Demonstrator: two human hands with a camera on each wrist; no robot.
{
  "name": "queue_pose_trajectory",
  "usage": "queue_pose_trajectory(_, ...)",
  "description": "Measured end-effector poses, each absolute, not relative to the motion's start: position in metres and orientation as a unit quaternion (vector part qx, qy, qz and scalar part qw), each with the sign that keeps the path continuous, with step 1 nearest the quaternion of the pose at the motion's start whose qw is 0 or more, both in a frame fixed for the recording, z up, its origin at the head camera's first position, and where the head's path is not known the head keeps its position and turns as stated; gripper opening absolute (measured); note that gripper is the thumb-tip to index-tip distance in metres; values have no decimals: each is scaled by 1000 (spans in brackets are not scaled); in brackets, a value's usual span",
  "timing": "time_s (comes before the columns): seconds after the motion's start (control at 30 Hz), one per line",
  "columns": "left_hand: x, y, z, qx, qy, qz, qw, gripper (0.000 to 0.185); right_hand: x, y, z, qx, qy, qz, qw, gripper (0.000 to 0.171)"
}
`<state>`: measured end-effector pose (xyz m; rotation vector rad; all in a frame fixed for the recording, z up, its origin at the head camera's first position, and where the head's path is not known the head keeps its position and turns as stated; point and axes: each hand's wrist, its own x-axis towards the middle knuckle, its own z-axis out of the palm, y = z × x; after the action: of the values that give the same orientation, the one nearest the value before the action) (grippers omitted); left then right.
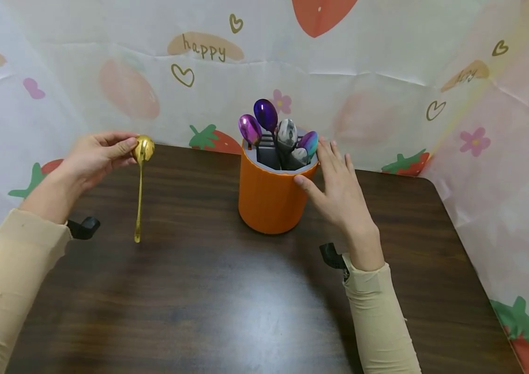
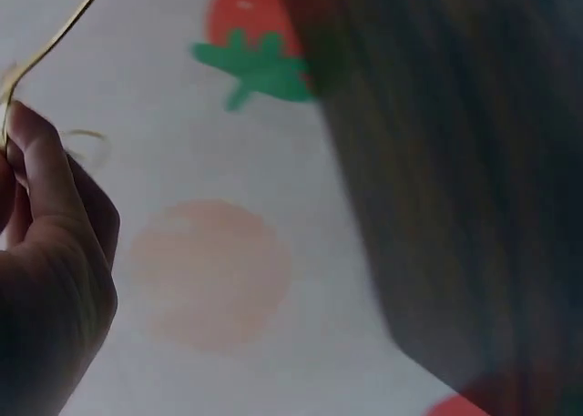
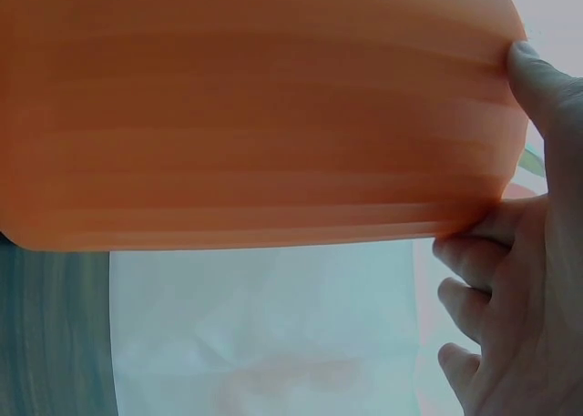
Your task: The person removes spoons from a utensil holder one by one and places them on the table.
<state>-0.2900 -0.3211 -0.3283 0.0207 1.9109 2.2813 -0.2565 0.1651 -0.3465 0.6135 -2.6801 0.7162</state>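
My left hand (image 1: 98, 156) pinches a gold spoon (image 1: 139, 192) by its bowl, and the handle hangs down over the left part of the table. In the left wrist view only a thin gold length of the spoon (image 2: 64, 29) shows above the fingers. An orange utensil holder (image 1: 271, 200) with a grey top stands upright at the back middle. Purple (image 1: 265, 114), silver (image 1: 287, 135) and multicoloured (image 1: 309, 143) spoons stick up from it, bowls uppermost. My right hand (image 1: 341, 192) rests against the holder's right rim, fingers mostly straight, thumb on the near side.
The dark wooden table (image 1: 208, 301) runs under both arms, with its right edge at the far right. Printed cloth (image 1: 362, 57) with strawberries and hearts hangs close behind and on both sides. A black wrist mount (image 1: 84, 227) protrudes below each hand.
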Motion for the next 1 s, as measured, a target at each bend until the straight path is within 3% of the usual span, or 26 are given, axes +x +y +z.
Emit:
queue_pose_trajectory(0.37,-307,-364,-374,-59,663,731,151,18,-257,165,-346,212,-935,245,147,90)
queue_pose_trajectory(1.0,-324,-401,-420,-120,619,752,192,29,-258,166,-346,211,-934,247,148,90)
